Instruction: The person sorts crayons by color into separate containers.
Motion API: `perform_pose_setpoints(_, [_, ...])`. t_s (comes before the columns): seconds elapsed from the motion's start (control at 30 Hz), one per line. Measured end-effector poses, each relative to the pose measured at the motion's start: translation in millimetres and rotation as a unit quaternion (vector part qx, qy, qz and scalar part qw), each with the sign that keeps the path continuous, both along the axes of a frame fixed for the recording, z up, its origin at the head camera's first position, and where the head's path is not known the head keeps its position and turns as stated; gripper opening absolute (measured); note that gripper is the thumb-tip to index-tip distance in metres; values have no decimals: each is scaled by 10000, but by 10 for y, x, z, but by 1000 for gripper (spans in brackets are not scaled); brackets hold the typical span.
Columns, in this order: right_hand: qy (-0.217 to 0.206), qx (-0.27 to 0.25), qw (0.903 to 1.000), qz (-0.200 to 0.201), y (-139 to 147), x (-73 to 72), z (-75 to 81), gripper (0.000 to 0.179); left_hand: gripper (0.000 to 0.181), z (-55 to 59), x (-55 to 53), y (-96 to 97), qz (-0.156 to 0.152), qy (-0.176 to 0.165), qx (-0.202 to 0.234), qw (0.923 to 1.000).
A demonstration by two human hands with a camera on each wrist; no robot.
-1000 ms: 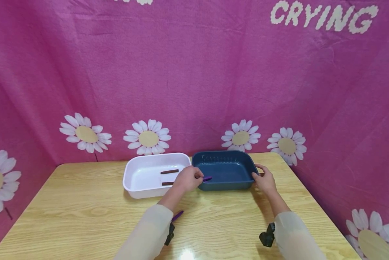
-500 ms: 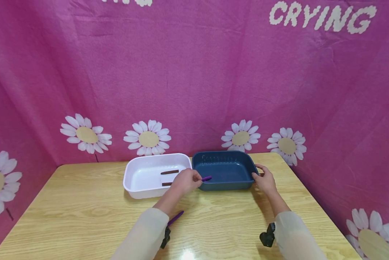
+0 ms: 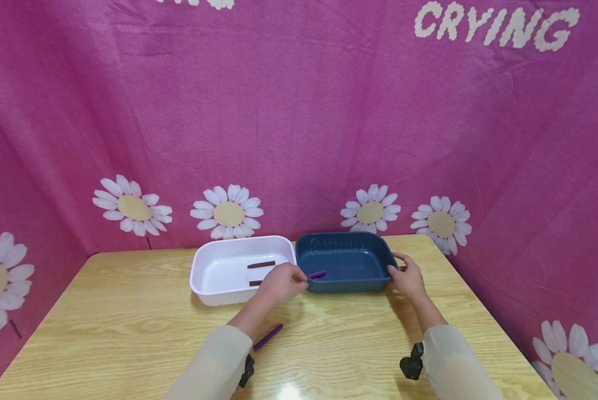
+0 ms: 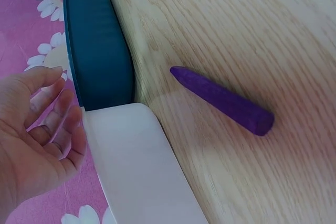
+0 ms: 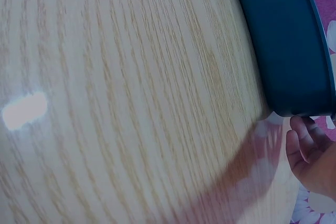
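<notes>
My left hand (image 3: 281, 283) is over the white basin's near right corner, with loosely bent fingers and nothing between them in the left wrist view. Just past its fingertips, a purple crayon (image 3: 317, 274) lies inside the dark blue basin (image 3: 348, 285), at its near left corner. At that basin's right end, my right hand (image 3: 408, 278) grips the rim; the right wrist view shows its fingers (image 5: 310, 129) against the end wall. A second purple crayon (image 4: 223, 100) lies on the table, below my left forearm in the head view.
The white basin (image 3: 214, 298) stands against the blue one's left end, holding two brown crayons (image 3: 261, 264), one partly hidden by my left hand. Both basins sit near the wooden table's (image 3: 129, 311) back edge. Behind hangs a magenta cloth (image 3: 299, 122) with daisies.
My left hand has let go of the purple crayon, which now lies in the blue basin, and drawn back slightly left and toward me. The right hand keeps its grip on the rim.
</notes>
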State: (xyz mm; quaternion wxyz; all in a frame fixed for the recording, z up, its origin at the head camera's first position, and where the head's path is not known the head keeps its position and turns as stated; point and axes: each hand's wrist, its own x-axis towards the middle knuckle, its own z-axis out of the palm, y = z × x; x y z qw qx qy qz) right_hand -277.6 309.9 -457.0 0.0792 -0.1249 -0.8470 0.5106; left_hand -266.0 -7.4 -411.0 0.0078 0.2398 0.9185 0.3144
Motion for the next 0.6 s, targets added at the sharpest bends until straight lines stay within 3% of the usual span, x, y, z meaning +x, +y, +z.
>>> perform_pose_setpoints(0.6, [55,33,10000,27,-4,0,-4,46,13,-61,138,-171,-188,236,251,9992])
